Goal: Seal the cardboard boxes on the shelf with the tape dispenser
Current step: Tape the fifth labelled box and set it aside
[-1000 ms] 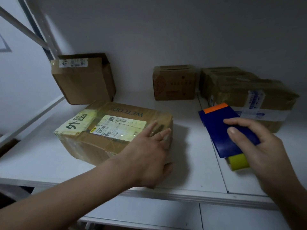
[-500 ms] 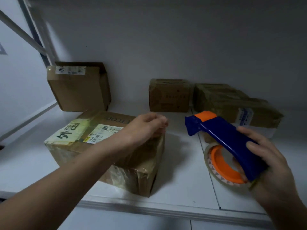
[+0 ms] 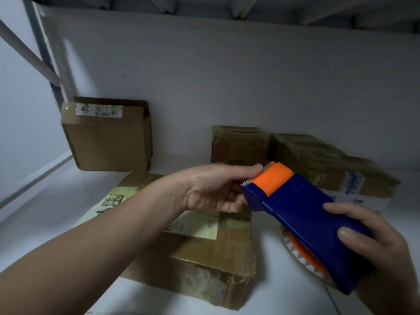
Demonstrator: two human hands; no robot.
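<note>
Tape dispenser hangs over the near box's right edge, gripped by the right hand; the left hand pinches its toothed front. Fingers that close to the teeth could get nicked if either hand jerks.

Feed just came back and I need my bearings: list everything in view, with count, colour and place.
White shelf board: one, white, under everything.
Large brown cardboard box with yellow labels: one, brown, front centre, under the left forearm.
Upright brown cardboard box with white label: one, brown, back left, against the wall.
Small brown cardboard box: one, brown, back centre.
Taped brown cardboard boxes: count unclear, brown, back right.
Blue plastic tape dispenser with orange guard: one, blue and orange, held above the shelf, right.
Clear tape roll on orange core: one, clear and orange, mounted under the dispenser.
Left hand: one, fingertips at the dispenser's toothed end.
Right hand: one, grips the dispenser's rear.
</note>
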